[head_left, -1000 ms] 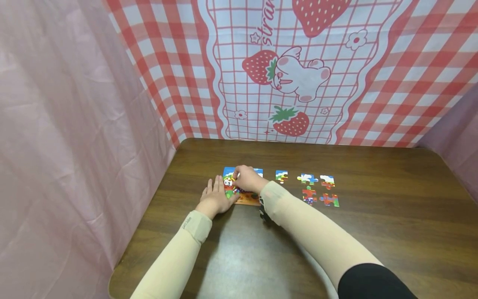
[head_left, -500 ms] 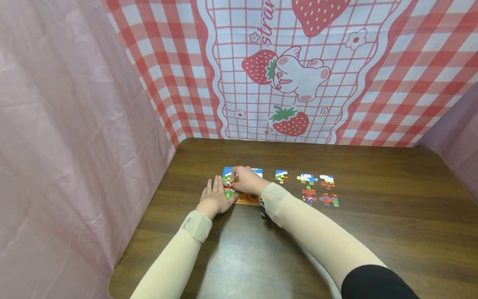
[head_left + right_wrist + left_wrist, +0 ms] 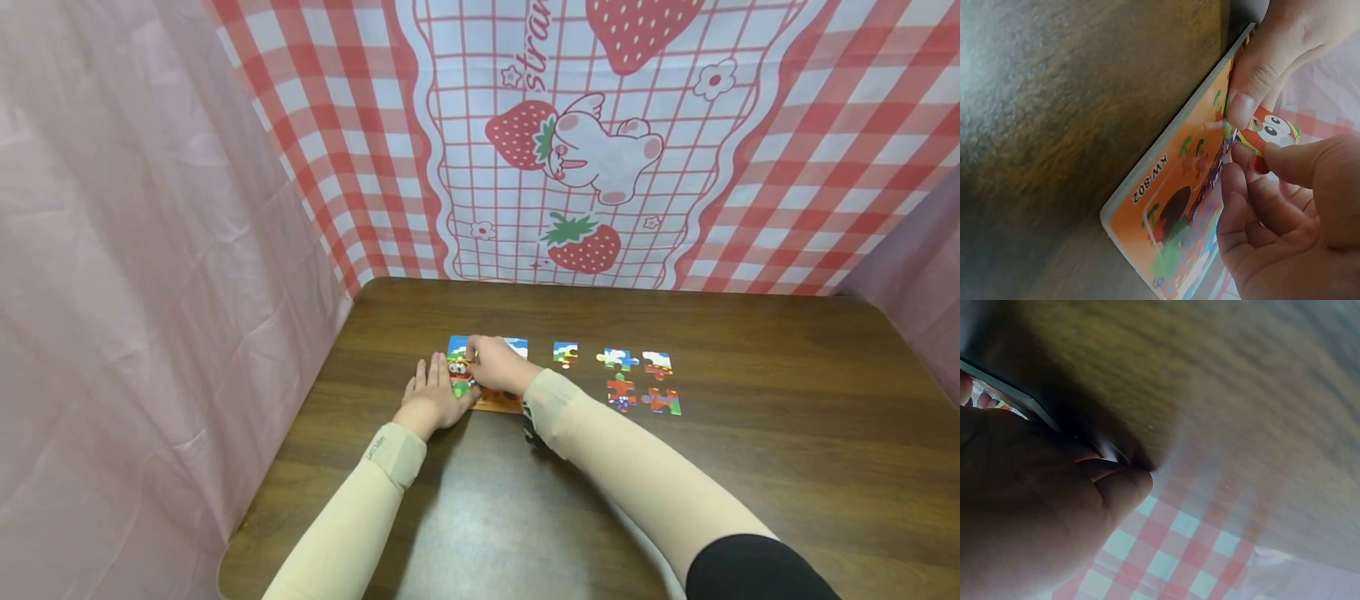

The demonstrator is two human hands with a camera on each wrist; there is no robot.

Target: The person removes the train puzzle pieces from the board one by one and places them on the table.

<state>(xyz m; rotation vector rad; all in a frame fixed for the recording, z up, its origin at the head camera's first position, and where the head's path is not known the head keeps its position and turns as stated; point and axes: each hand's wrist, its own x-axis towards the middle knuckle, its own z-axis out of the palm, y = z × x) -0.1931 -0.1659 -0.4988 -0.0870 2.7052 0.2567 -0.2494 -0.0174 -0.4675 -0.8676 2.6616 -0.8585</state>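
Observation:
A puzzle board with an orange border marked "KW-802" lies on the table, its blue sky edge toward the back. My left hand rests on its left side, fingers straight and pointing away, thumb over the front border. Above the board's left part, my right hand pinches a puzzle piece showing a red cartoon face with big white eyes. In the right wrist view, this piece stands tilted from the board, beside my left thumb. My right hand hides much of the board's middle in the head view.
Several loose puzzle pieces lie right of the board: a blue-green piece nearest it, then a sky piece, a white-and-red piece and red pieces farther right. A checked strawberry cloth hangs behind the wooden table.
The face piece has tipped a little between my right fingers, and my right hand has shifted very slightly. My left hand and the loose pieces have stayed in place.

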